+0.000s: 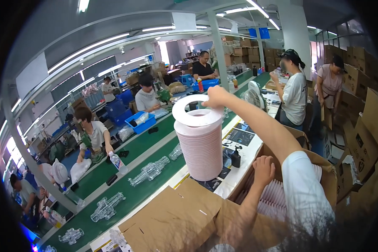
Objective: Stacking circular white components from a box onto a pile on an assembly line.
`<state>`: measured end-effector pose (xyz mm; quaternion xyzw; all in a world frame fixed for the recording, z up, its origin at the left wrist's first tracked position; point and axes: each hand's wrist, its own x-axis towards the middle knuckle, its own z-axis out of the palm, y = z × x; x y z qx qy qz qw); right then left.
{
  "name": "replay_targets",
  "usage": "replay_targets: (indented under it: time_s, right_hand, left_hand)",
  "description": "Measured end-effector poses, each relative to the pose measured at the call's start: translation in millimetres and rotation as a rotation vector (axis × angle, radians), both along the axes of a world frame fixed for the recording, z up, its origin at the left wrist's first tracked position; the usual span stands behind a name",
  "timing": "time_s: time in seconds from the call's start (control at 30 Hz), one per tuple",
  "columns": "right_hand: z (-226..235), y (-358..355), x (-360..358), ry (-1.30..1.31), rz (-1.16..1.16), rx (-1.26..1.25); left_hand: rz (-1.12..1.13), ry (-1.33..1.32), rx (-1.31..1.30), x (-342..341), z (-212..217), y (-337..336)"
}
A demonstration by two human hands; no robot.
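Observation:
My right hand (218, 98) pinches the rim of a flat white ring (181, 112) with a round hole in its middle. The ring sits slightly askew at the top of a tall stack of pale pink rings (199, 151); I cannot tell whether it touches the stack. My left hand (264, 169) hovers by an open carton (323, 159), its fingers loosely bent and apart, with nothing seen in them. Inside that carton stand rows of similar pale pink rings (275, 199), partly hidden by my arms.
A green conveyor belt (134, 197) carries clear plastic assemblies (150, 170). Close to the stack stands a black pump bottle (236, 158). A cardboard flap (172, 210) lies in front. Several co-workers sit or stand around; one hand (108, 149) is near a clear bottle (118, 162).

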<state>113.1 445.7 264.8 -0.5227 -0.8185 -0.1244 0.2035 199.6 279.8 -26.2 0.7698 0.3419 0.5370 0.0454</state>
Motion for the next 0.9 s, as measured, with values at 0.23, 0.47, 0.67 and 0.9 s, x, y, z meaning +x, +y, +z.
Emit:
replay_targets:
  time_s: [0.23, 0.47, 0.67, 0.9]
  right_hand:
    - [-7.4, 23.2, -14.8, -0.062, 0.041, -0.100]
    - [-22.4, 24.6, -13.4, -0.060, 0.073, -0.154]
    - [-27.2, 25.7, -15.7, -0.027, 0.080, -0.188]
    - [-26.9, 22.1, -24.3, -0.039, 0.071, -0.198]
  left_hand:
    - [-0.298, -0.102, -0.158, 3.7, -3.0, -1.4]
    - [-0.315, -0.087, -0.204, 5.5, -16.9, 10.1]
    - [-0.187, 0.097, -0.192, 1.6, -6.8, 2.9]
    - [-0.448, -0.435, -0.263, 5.6, -3.8, -3.9]
